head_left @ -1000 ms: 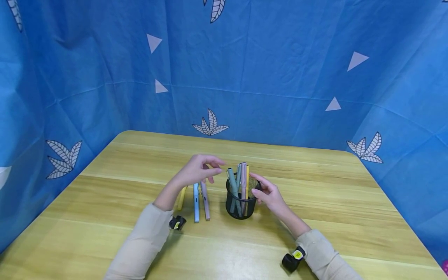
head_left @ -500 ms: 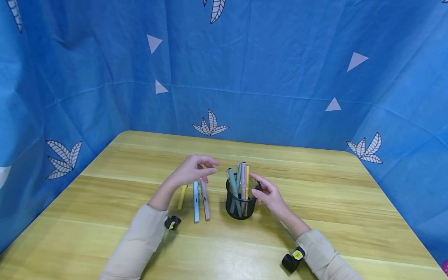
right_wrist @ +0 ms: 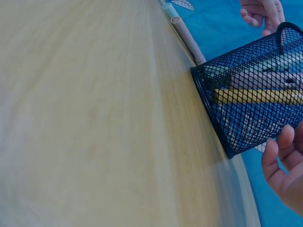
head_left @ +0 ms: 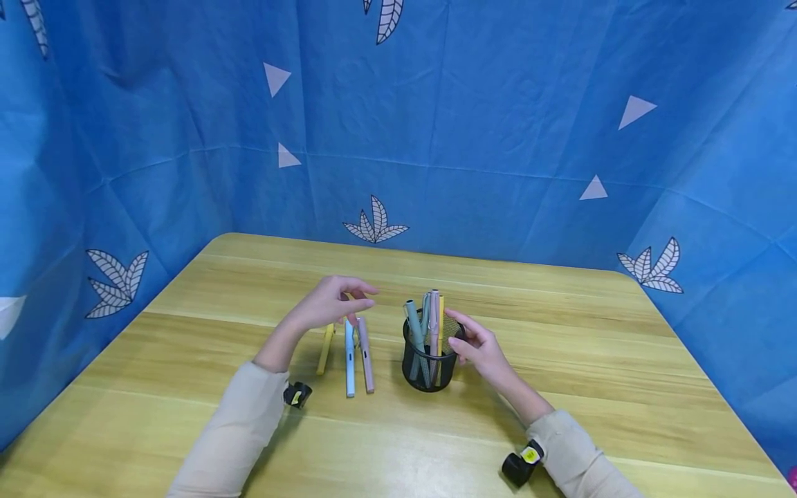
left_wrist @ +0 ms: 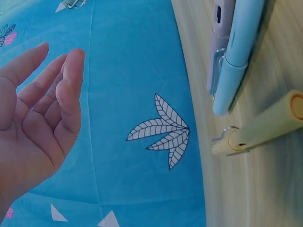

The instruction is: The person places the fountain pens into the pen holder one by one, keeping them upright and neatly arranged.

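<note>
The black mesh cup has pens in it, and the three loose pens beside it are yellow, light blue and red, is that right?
Not quite: the third loose pen isn't red. The head view shows a pale purple pen beside the light blue pen and the yellow pen. The black mesh cup does have pens in it.

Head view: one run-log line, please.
left hand: empty, near loose pens | right hand: at mesh cup | mesh cup: upright, holding pens
</note>
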A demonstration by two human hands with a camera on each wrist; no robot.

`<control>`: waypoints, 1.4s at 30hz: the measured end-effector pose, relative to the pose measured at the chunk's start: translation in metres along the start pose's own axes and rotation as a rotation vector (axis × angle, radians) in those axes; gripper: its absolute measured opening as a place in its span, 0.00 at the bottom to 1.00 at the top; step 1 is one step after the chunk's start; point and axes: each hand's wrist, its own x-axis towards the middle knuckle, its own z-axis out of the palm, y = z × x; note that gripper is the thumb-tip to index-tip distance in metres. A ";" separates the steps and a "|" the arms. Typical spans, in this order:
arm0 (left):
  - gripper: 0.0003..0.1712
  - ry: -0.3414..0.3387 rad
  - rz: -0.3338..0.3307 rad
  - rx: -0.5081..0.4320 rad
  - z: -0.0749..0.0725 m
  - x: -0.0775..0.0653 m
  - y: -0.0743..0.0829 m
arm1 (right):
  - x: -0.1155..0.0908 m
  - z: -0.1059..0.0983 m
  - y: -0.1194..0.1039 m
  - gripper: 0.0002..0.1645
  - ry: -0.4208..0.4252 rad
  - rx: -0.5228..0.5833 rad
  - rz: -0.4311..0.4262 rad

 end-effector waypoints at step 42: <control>0.25 -0.082 -0.184 -0.037 -0.022 0.005 -0.042 | 0.000 0.000 0.002 0.28 -0.010 0.045 -0.026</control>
